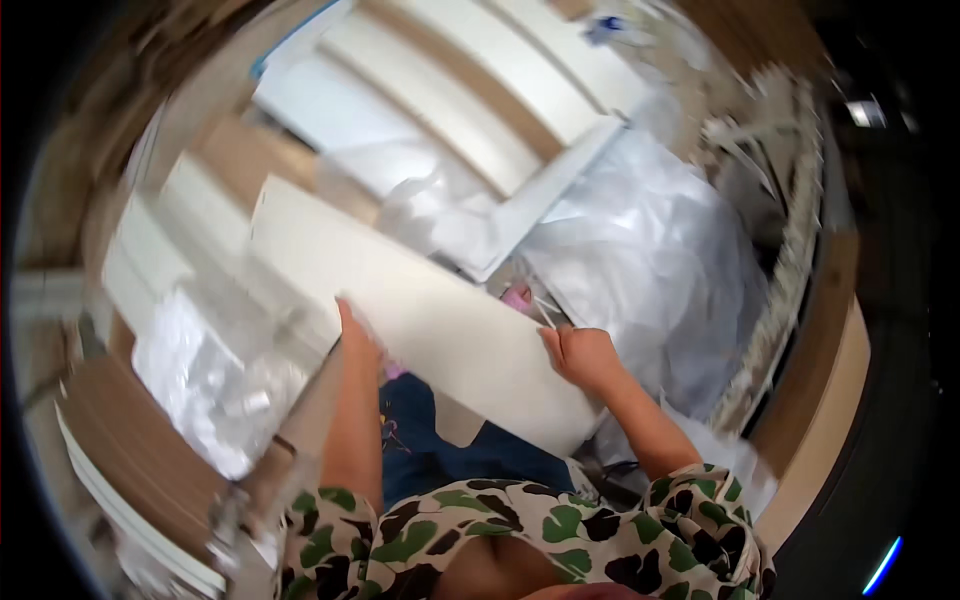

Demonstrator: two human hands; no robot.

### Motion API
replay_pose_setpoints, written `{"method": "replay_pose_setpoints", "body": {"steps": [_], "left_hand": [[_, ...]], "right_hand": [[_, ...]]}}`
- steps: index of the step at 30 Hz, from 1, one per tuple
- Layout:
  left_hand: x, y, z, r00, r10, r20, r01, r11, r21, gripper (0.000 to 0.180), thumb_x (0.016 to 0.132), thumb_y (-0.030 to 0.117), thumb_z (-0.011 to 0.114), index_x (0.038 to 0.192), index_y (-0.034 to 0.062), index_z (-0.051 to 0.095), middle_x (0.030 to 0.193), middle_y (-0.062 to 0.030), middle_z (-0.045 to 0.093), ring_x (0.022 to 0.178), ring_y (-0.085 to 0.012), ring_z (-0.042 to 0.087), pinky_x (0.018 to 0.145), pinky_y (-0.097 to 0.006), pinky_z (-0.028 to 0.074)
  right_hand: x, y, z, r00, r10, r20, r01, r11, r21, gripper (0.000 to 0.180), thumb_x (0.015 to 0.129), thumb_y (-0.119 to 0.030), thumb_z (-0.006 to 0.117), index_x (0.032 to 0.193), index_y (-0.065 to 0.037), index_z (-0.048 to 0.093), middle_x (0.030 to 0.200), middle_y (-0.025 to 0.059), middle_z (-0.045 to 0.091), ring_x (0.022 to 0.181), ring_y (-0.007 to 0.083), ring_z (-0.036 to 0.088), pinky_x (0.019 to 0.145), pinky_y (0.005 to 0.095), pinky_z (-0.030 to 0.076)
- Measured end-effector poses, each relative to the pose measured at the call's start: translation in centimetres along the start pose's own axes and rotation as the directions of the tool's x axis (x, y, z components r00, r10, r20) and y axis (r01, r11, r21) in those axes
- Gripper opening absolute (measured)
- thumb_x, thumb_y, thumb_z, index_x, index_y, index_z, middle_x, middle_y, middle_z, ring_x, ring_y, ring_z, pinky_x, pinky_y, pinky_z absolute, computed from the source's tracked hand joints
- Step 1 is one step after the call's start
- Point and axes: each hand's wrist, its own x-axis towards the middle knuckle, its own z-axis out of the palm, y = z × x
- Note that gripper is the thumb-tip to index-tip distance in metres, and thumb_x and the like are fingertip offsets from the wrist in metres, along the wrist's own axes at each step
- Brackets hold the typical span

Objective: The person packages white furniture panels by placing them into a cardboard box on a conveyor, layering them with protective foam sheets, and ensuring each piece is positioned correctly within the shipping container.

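Note:
A long white board [420, 315] lies slantwise in front of my body, running from the upper left to the lower right. My left hand [355, 335] grips its near edge, thumb up along the face and the other fingers hidden beneath. Curled at the far edge near the right end, my right hand [583, 357] holds the board too. A thin white strip [545, 312] shows beside its fingertips; whether the hand also holds it, I cannot tell. Just beyond the board is a small pink thing [518, 297], too blurred to name.
Several white boards with brown gaps between them [440, 90] lie at the far side. Clear plastic wrapping [650, 250] heaps up on the right, and more plastic [215, 380] lies at the left. Brown and white panels [140, 440] stand at the lower left. A wooden edge [825, 400] borders the right.

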Motion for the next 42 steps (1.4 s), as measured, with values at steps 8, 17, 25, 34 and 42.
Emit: {"method": "replay_pose_setpoints", "body": {"steps": [8, 17, 25, 34, 42], "left_hand": [[-8.8, -8.6, 17.4, 0.969, 0.101, 0.224, -0.169, 0.937, 0.307, 0.066, 0.088, 0.053, 0.037, 0.132, 0.0055, 0.031, 0.135, -0.01, 0.036, 0.12, -0.0296, 0.037, 0.1, -0.043, 0.032], [-15.9, -18.6, 49.3, 0.513, -0.013, 0.858, -0.376, 0.895, 0.239, 0.06, 0.089, 0.048, 0.039, 0.129, 0.0043, 0.037, 0.132, -0.0094, 0.039, 0.116, -0.029, 0.04, 0.098, -0.043, 0.032], [-18.4, -34.1, 63.0, 0.275, -0.42, 0.865, -0.196, 0.856, 0.478, 0.057, 0.09, 0.044, 0.037, 0.13, 0.0032, 0.035, 0.132, -0.0132, 0.039, 0.117, -0.0322, 0.04, 0.098, -0.05, 0.031], [-24.3, -60.8, 67.5, 0.023, -0.797, 0.603, -0.022, 0.603, 0.798, 0.051, 0.09, 0.042, 0.042, 0.124, 0.0043, 0.04, 0.118, -0.011, 0.051, 0.107, -0.0262, 0.05, 0.09, -0.039, 0.043], [-25.7, -77.5, 68.7, 0.156, -0.958, 0.242, 0.107, 0.26, 0.96, 0.04, 0.091, 0.029, 0.045, 0.12, 0.0009, 0.042, 0.117, -0.0113, 0.05, 0.107, -0.0249, 0.05, 0.092, -0.041, 0.043]], "right_hand": [[-17.6, 12.9, -10.3, 0.959, 0.285, -0.015, -0.273, 0.932, 0.238, 0.046, 0.09, -0.038, 0.037, 0.069, -0.004, 0.059, 0.062, 0.0168, 0.059, 0.057, 0.0365, 0.056, 0.056, 0.0447, 0.045], [-32.7, 24.6, -22.9, 0.705, 0.528, -0.474, -0.285, 0.823, 0.492, 0.043, 0.088, -0.039, 0.043, 0.07, -0.002, 0.056, 0.066, 0.0168, 0.058, 0.065, 0.0368, 0.056, 0.061, 0.044, 0.045], [-44.5, 25.6, -17.1, 0.193, 0.972, -0.136, 0.416, 0.044, 0.908, 0.049, 0.09, -0.032, 0.044, 0.129, -0.003, 0.036, 0.115, 0.0083, 0.054, 0.097, 0.0179, 0.056, 0.082, 0.0301, 0.045], [-41.9, 22.0, -14.6, -0.697, 0.592, 0.404, 0.542, 0.066, 0.838, 0.059, 0.091, -0.046, 0.036, 0.12, 0.005, 0.046, 0.115, 0.0129, 0.053, 0.101, 0.0206, 0.052, 0.088, 0.0293, 0.039], [-49.4, 27.8, -14.2, -0.78, 0.49, 0.389, 0.344, -0.183, 0.921, 0.063, 0.088, -0.049, 0.042, 0.117, 0.007, 0.049, 0.112, 0.0123, 0.056, 0.098, 0.0213, 0.054, 0.086, 0.028, 0.041]]}}
